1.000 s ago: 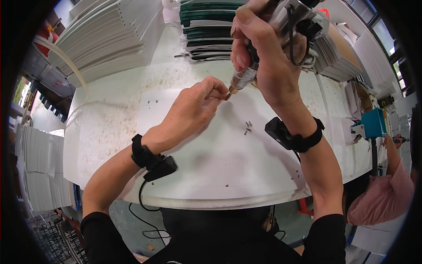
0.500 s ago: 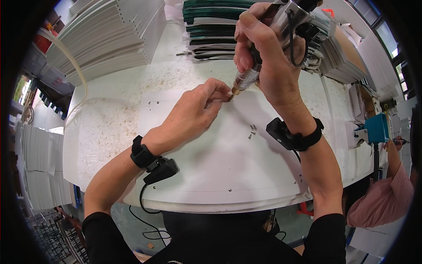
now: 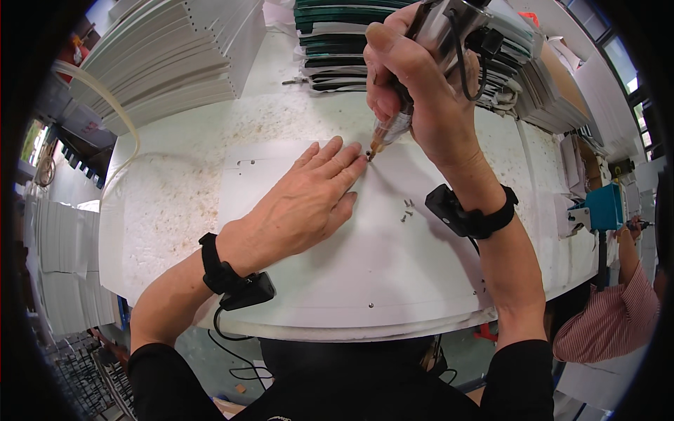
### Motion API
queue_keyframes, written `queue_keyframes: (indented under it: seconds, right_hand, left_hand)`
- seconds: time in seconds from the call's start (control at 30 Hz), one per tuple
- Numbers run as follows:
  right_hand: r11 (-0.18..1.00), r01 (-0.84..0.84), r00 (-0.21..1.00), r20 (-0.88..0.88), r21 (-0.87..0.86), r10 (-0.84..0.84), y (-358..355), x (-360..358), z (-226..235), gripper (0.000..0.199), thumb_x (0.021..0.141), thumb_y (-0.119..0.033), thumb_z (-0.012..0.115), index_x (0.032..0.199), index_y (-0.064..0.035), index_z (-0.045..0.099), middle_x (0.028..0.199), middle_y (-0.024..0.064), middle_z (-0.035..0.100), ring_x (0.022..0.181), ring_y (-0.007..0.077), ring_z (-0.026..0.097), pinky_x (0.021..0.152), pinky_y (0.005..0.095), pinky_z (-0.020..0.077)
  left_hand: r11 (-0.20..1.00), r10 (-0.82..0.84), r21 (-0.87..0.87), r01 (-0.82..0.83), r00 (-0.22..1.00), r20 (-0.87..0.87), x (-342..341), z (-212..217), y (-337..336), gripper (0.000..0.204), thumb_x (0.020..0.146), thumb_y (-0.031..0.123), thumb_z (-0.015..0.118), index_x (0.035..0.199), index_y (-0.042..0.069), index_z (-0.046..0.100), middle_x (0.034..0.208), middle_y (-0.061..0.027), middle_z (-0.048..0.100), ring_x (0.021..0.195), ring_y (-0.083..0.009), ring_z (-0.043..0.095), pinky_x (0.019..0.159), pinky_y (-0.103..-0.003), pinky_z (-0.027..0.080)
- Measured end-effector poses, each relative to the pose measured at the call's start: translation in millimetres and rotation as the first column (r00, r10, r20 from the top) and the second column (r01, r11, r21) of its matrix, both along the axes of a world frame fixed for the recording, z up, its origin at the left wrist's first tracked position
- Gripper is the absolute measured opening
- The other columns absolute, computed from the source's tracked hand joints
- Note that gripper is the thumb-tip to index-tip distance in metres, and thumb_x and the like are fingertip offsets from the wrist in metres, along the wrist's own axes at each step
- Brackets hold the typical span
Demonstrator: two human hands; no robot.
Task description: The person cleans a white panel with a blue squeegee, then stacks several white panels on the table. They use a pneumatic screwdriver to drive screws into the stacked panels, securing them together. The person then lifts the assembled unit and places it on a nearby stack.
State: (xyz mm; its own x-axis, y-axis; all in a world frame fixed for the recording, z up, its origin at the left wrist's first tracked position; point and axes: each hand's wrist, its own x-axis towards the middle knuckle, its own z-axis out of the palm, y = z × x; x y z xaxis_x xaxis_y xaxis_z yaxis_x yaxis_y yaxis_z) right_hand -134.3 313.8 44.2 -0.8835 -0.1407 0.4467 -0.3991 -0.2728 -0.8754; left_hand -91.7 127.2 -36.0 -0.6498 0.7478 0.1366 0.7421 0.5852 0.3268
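Wrapped in my right hand [image 3: 435, 91] is a power screwdriver [image 3: 446, 36], tilted, its tip touching down at the far edge of a white panel [image 3: 316, 274]. A small dark screw [image 3: 368, 155] sits by that tip. My left hand [image 3: 309, 189] lies flat on the panel, fingers stretched out, fingertips just left of the bit. Several loose screws [image 3: 407, 210] rest on the panel right of the middle. Another screw [image 3: 371, 305] shows near the panel's front edge. Both of my wrists wear black strapped devices.
Stacked white panels [image 3: 168, 63] rise at the far left, beside a pale hose [image 3: 112, 91]. A pile of dark green and white sheets [image 3: 333, 52] stands at the back. At right are a teal box [image 3: 605, 205] and a co-worker's striped sleeve [image 3: 607, 316].
My left hand has gone from pinching by the screwdriver tip to lying flat on the panel. The screwdriver has shifted slightly left with my right hand.
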Motion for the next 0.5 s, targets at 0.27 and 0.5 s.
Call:
queue_keyframes:
  seconds: [0.27,0.5]
  right_hand:
    - [0.984,0.078,0.967,-0.254,0.157,-0.036,-1,-3,-13,0.020,0.098,-0.018,0.064,0.090,-0.0040,0.053,0.071,0.0039,0.055,0.048,0.0095,0.048,0.047,0.0274,0.0429]
    - [0.982,-0.069,0.991,-0.100,0.176,0.088,-3,4,6,0.019,0.100,-0.020,0.064,0.090,-0.0048,0.057,0.070,0.0023,0.058,0.048,0.0057,0.049,0.044,0.0241,0.0404]
  left_hand:
    - [0.999,0.008,0.035,-0.009,1.000,0.025,-1,0,-1,0.052,0.097,0.011,0.053,0.147,-0.003,0.050,0.157,-0.0209,0.044,0.149,-0.0407,0.036,0.126,-0.051,0.025]
    - [0.999,0.021,0.048,-0.019,0.999,-0.030,1,-5,-2,0.048,0.097,0.013,0.056,0.143,0.000,0.055,0.154,-0.0203,0.048,0.147,-0.0398,0.039,0.125,-0.050,0.028]
